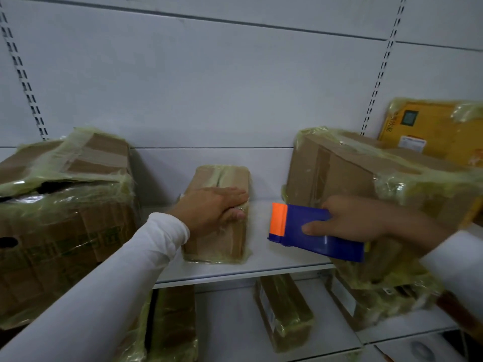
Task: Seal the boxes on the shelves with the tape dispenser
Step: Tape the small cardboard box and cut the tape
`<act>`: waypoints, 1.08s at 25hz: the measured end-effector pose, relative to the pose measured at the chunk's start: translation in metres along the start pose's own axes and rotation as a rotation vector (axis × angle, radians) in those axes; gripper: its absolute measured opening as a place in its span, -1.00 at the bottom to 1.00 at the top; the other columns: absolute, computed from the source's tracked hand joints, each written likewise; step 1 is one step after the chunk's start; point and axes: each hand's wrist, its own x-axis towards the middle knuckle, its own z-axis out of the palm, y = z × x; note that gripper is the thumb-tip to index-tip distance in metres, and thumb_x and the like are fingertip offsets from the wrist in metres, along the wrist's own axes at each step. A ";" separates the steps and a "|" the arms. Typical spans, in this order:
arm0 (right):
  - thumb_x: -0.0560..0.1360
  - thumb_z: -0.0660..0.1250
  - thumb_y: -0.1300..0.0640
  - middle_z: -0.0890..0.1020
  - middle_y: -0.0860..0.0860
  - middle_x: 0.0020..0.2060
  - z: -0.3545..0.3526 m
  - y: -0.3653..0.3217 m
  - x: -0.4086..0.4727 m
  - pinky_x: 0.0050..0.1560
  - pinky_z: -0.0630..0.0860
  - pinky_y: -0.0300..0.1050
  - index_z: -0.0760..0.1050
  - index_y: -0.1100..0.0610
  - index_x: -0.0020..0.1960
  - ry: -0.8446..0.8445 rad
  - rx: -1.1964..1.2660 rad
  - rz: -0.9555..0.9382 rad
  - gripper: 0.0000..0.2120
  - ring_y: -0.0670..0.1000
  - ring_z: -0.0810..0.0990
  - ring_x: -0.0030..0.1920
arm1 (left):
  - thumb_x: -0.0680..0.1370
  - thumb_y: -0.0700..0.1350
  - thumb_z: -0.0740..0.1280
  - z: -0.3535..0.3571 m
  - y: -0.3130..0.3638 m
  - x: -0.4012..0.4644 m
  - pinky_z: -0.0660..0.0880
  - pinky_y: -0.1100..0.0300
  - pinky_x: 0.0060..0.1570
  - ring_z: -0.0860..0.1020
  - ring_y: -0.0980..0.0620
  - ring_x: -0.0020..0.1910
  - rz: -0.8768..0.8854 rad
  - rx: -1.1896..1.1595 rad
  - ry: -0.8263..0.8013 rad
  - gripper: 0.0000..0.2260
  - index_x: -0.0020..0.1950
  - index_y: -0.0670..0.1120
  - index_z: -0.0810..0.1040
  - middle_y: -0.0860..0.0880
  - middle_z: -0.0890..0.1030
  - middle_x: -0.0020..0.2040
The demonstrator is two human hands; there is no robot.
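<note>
The left hand (213, 205) lies flat on top of the small box (219, 212) in the middle of the upper shelf (282, 262), its fingers straight and together with the thumb hooked over the near edge, most likely to pin the box so it will not slide when tape is drawn across it. The right hand (350, 220) grips the blue tape dispenser (311, 232) just beside that box, its fingers wrapped round the body and its thumb on the side, orange nose aimed at the box. Larger taped boxes stand at either side, one left (65, 205) and one right (366, 184).
</note>
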 end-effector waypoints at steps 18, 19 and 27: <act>0.57 0.26 -0.15 0.59 0.14 -0.35 0.042 -0.008 0.051 -0.33 0.39 -0.14 0.44 0.18 -0.23 0.463 0.262 0.053 -0.59 0.09 0.58 -0.36 | 0.35 0.40 0.18 0.014 0.028 -0.004 0.28 0.09 0.25 0.43 -0.02 0.27 -0.315 0.217 0.230 -0.40 0.21 0.04 0.49 0.05 0.52 0.24; 0.57 0.27 -0.13 0.59 0.13 -0.36 0.039 -0.008 0.049 -0.34 0.38 -0.16 0.45 0.19 -0.23 0.467 0.303 0.031 -0.60 0.08 0.59 -0.37 | 0.35 0.33 0.19 0.013 0.032 0.000 0.29 0.11 0.23 0.45 -0.02 0.23 -0.272 0.206 0.222 -0.46 0.16 0.02 0.51 0.05 0.55 0.18; 0.55 0.30 -0.13 0.48 -0.02 -0.60 0.005 0.009 0.031 -0.55 0.28 -0.39 0.38 0.11 -0.39 0.585 0.321 -0.060 -0.56 -0.16 0.43 -0.62 | 0.43 0.12 0.37 0.001 0.002 -0.012 0.29 0.12 0.33 0.38 -0.03 0.35 -0.229 -0.015 0.159 -0.43 0.41 0.09 0.35 0.05 0.38 0.43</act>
